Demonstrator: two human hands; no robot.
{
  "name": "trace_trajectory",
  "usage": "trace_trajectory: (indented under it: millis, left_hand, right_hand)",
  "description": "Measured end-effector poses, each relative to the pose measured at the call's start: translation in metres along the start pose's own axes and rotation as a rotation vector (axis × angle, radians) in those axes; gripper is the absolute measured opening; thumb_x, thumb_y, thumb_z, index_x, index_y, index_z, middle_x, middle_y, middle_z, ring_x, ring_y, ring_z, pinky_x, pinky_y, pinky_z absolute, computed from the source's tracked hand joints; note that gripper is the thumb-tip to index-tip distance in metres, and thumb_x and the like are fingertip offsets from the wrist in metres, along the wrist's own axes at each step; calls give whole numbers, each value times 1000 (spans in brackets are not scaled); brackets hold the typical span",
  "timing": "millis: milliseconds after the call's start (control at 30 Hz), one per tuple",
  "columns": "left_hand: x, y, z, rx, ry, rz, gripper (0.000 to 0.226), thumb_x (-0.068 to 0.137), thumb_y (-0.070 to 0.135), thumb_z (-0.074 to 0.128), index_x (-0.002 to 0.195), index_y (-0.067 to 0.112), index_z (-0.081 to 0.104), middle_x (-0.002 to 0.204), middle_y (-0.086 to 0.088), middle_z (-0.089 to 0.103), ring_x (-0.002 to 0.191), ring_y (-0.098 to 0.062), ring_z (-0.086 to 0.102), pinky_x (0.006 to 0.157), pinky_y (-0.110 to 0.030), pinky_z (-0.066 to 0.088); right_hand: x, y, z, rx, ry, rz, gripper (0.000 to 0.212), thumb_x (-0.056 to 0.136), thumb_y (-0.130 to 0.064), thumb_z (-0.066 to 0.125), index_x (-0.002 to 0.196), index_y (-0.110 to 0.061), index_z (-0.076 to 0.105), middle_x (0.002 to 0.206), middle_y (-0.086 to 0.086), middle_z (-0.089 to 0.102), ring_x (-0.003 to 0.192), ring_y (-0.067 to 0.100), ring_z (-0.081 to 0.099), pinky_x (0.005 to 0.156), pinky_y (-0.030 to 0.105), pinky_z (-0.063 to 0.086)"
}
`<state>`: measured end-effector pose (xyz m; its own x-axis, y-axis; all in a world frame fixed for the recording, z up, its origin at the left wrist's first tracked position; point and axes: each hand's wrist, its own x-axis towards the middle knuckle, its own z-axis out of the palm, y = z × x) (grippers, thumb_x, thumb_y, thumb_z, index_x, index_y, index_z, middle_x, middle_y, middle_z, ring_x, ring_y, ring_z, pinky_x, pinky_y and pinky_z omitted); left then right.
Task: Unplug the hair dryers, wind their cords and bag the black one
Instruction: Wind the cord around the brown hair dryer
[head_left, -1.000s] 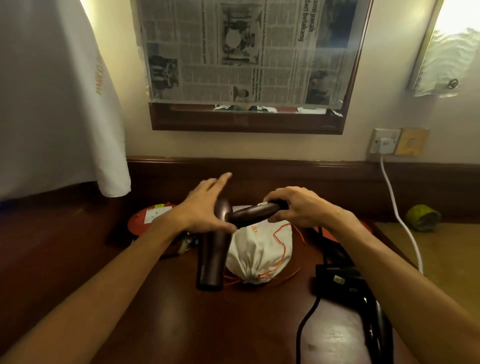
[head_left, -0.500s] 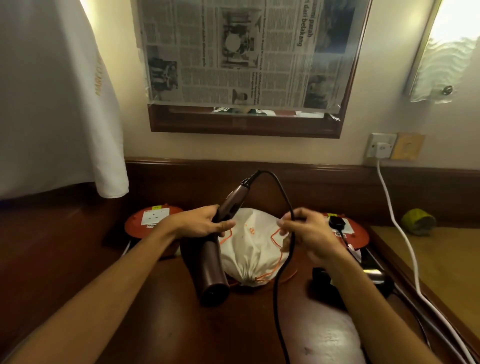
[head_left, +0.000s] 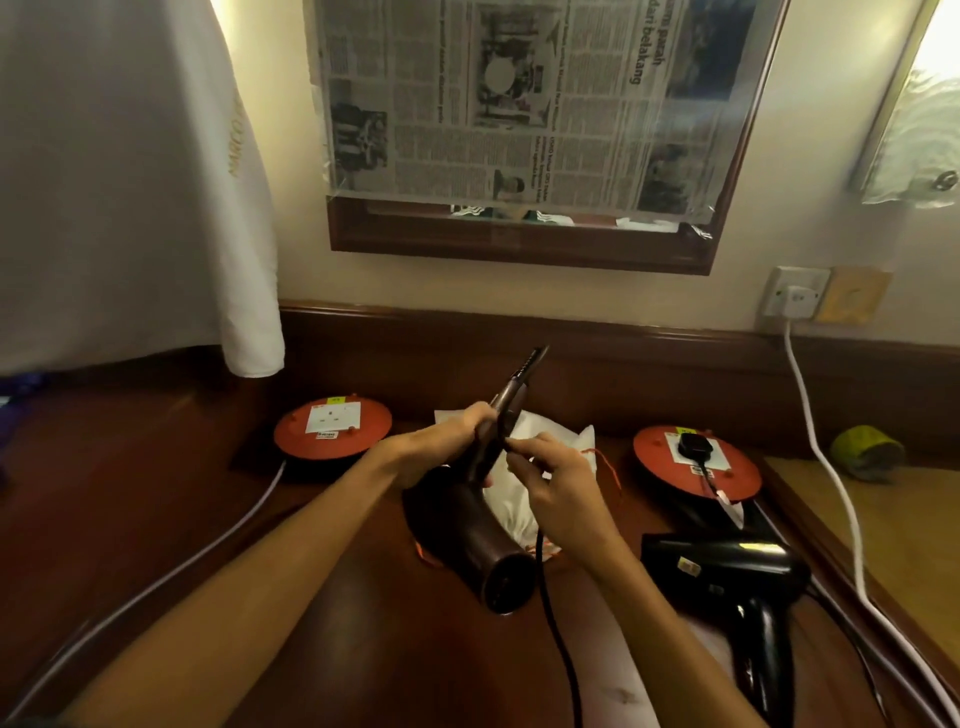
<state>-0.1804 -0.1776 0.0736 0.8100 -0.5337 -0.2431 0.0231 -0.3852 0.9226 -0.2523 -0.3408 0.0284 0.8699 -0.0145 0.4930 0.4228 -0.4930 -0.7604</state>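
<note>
Two hair dryers are in play: the brown hair dryer (head_left: 493, 540) hangs mid-worktop over the white drawstring bag (head_left: 524, 457), its handle gripped by the left hand (head_left: 447, 441), while the right hand (head_left: 550, 478) pinches its black cord (head_left: 556, 639) against that handle. The black hair dryer (head_left: 727, 571) lies right, apparently still plugged into the right orange reel (head_left: 696, 462). Loose winding could slip off the handle, or the trailing cord could snag.
</note>
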Motion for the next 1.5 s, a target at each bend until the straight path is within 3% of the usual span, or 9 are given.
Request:
trace_trajectory:
  millis: [167,467,567,667,800,900,1167,1367,1500]
  left_hand:
    - [0,5,15,8,-97,2,102,80,93,40,111,2,70,101,-13,72,95,-24,69,89,-32,51]
    - [11,17,17,91,136,38,69,99,71,34,98,9,65,82,-8,71,79,-21,67,83,-33,53]
    - [12,18,3,61,248,24,74,98,73,34,85,9,68,72,-7,71,70,-21,68,85,-37,56]
    - [9,14,5,130,202,8,68,99,71,38,87,10,65,69,-5,70,62,-16,66,76,-34,55]
    - [3,4,21,402,69,-21,53,93,71,53,84,21,66,80,-4,66,74,-16,62,77,-30,49]
    - [-1,1,21,245,2,-64,51,95,68,53,93,20,70,86,-6,68,78,-17,65,83,-33,54]
    - [-7,10,8,288,-106,-132,44,98,55,59,97,11,65,85,-2,70,75,-15,66,76,-27,53]
    - [-10,4,9,453,-201,-121,49,100,48,60,125,7,59,106,-10,63,97,-24,62,95,-42,54]
    - [-10,8,8,502,-216,-91,48,101,41,61,130,4,59,107,-8,67,96,-21,66,86,-31,55]
  right_hand:
    - [6,-16,-7,244,-18,95,14,94,-4,68,85,-2,58,67,15,65,48,21,58,44,26,43]
    - [-39,14,-19,833,-214,530,22,89,-17,74,102,-7,59,83,23,65,67,30,63,57,34,53]
    - [-71,35,-15,938,-273,613,27,87,-21,73,102,0,66,65,12,47,50,20,41,45,28,36]
    - [-62,39,-22,794,-286,598,38,77,-37,85,92,-4,74,64,7,41,50,15,35,45,26,29]
    - [-18,15,-37,430,-287,451,26,95,-27,66,96,-2,76,60,1,40,49,11,35,47,28,28]
    - [9,-4,-48,238,-331,381,23,96,-21,68,100,1,73,62,4,41,47,9,37,45,26,31]
    - [14,-8,-42,419,-371,570,56,91,-66,54,121,-19,53,59,2,43,44,13,33,45,23,23]
    - [13,-19,-37,334,-476,574,57,92,-66,50,119,-16,57,63,14,62,47,20,53,43,27,36]
    - [17,-14,-29,423,-393,594,59,95,-59,56,116,-4,58,74,29,63,43,26,55,41,24,34]
